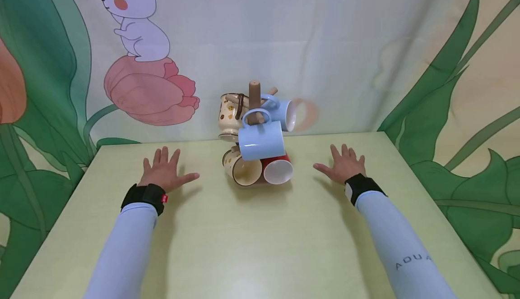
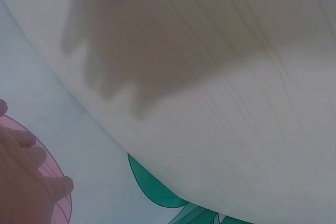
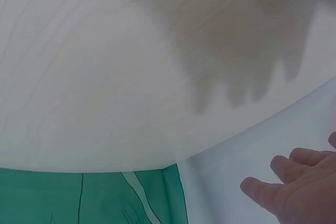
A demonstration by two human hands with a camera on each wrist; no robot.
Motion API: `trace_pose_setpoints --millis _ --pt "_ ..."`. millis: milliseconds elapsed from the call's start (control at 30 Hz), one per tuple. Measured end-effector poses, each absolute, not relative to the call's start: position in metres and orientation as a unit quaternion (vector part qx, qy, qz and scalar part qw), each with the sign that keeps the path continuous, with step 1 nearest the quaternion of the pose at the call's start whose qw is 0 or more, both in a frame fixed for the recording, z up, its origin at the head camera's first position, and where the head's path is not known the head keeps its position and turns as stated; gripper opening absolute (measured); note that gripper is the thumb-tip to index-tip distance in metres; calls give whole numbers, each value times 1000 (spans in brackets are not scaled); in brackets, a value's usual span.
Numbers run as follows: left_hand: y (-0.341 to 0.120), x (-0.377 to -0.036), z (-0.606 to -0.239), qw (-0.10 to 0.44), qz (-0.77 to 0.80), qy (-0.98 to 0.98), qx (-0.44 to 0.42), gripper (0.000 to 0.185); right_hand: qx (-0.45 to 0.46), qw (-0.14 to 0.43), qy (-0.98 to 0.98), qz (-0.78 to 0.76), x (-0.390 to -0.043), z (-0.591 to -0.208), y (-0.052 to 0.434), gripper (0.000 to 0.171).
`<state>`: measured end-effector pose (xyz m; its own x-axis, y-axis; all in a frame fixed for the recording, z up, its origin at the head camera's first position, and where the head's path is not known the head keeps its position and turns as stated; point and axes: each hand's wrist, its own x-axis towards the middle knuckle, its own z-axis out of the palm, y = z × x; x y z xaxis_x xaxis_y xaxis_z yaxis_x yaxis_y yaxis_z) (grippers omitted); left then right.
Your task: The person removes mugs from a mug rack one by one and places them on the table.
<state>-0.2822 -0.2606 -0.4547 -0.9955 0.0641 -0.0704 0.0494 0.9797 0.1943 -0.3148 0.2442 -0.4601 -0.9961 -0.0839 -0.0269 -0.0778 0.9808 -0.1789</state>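
Note:
A wooden mug tree [image 1: 254,95] stands at the table's back middle with several mugs hung on its pegs. Toward the front hangs a light blue mug [image 1: 262,141], lying sideways with its handle up; another blue mug [image 1: 289,115] is behind it. A cream patterned mug [image 1: 228,116] hangs upside down at upper left. Lower down are a second cream mug [image 1: 243,170] and a red mug [image 1: 279,169], both with mouths facing front. My left hand [image 1: 163,172], fingers spread, is held left of the mugs, holding nothing. On their right my right hand [image 1: 343,166] is likewise spread and holds nothing.
The pale wood-grain table [image 1: 260,245] bears the shadows of both arms. Behind it hangs a curtain [image 1: 345,55] printed with leaves, a rabbit and a pink flower. Each wrist wears a black strap [image 1: 147,196].

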Motion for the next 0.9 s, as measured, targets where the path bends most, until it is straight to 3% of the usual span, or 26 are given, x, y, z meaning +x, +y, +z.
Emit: trace_pose_setpoints --millis 600,900 --pt "-243 -273 -443 70 185 979 52 112 -59 15 968 -242 -302 -450 220 91" --pt "-229 -264 -432 39 234 970 62 103 -35 -5 933 -357 -287 -445 202 87"
